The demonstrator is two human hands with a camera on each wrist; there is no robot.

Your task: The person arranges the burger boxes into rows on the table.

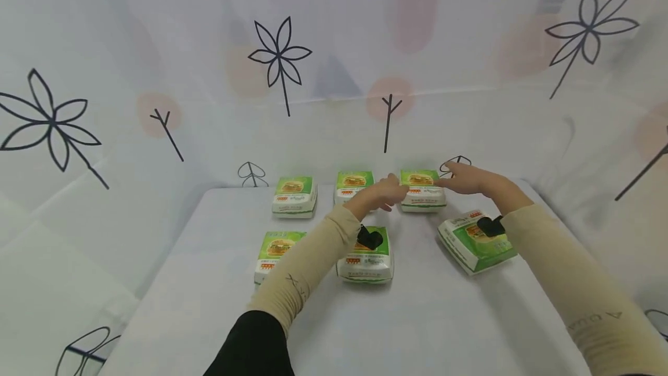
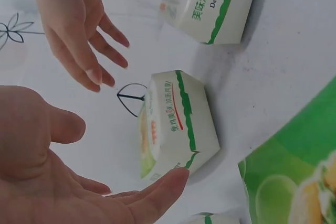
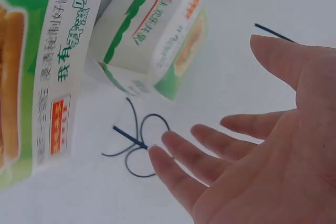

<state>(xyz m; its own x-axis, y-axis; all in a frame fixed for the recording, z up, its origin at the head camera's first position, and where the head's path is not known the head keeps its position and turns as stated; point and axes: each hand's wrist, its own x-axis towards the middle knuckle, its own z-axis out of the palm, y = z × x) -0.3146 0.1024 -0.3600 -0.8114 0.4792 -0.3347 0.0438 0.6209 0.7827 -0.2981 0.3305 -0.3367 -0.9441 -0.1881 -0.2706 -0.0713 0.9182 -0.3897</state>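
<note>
In the head view both hands are raised at the back right burger box [image 1: 421, 205], white and green with a burger picture on top. My left hand [image 1: 383, 193] is on the box's left side, fingers relaxed and holding nothing. Across from it, my right hand [image 1: 469, 180] is near the top right edge, its fingers extended. The left wrist view puts the same box [image 2: 181, 121] between the left hand [image 2: 68, 182] and the right hand [image 2: 76, 27]. In the right wrist view, the right palm [image 3: 262, 166] faces the camera, apart from the box [image 3: 152, 35].
Similar boxes stand at the back left [image 1: 294, 205], back middle [image 1: 348, 195], front left [image 1: 268, 263] and front middle [image 1: 365, 268]. A box turned at an angle [image 1: 472, 248] lies under the right forearm. A patterned white curtain [image 1: 334, 132] hangs behind the white table [image 1: 209, 306].
</note>
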